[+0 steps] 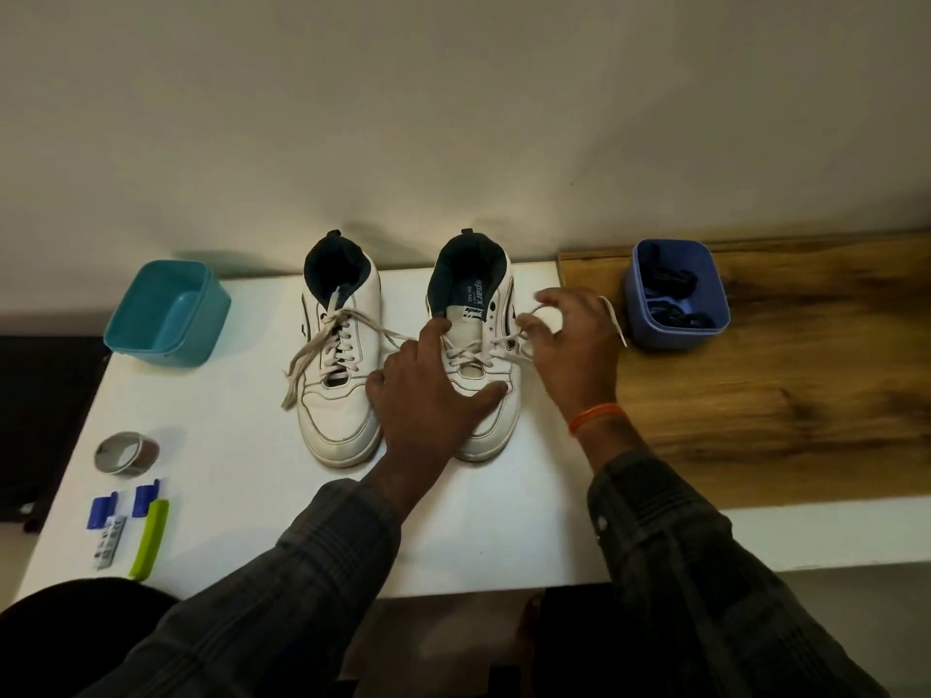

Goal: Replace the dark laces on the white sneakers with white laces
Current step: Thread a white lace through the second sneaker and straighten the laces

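Nearest, two dark plaid sleeves (312, 571) are seen reaching up from the bottom edge over a white tabletop (242, 395). At the near left of that tabletop a lime-green plastic clip (149, 539), two small blue clips (126, 503) and a grey ring of tape (126, 453) are laid out. Farther in, the left hand (428, 390) is spread flat on the toe and lower laces of the right-side white leather sneaker (496, 360), fingers straight, with the forefinger stretched up to the tongue and the thumb pressed across the toe cap. Just beside it, the right hand (574, 340), with an orange thread band (594, 416) at its wrist, is curled round a loop of the white flat lace (539, 314) at that sneaker's outer side; the lace's free end (615, 322) is trailed past the hand. The white lace is threaded through the lower eyelets of this shoe. To the left, the second white leather sneaker (337, 355) is stood parallel, laced in white, its ends left loose on the table. Beyond, a teal plastic tub (166, 314) is placed at the far left, and a blue-violet plastic tub (675, 294) holding the dark laces (672, 284) is set on a wood-grain surface (781, 385) at the right. A plain pale wall (453, 118) is seen behind.
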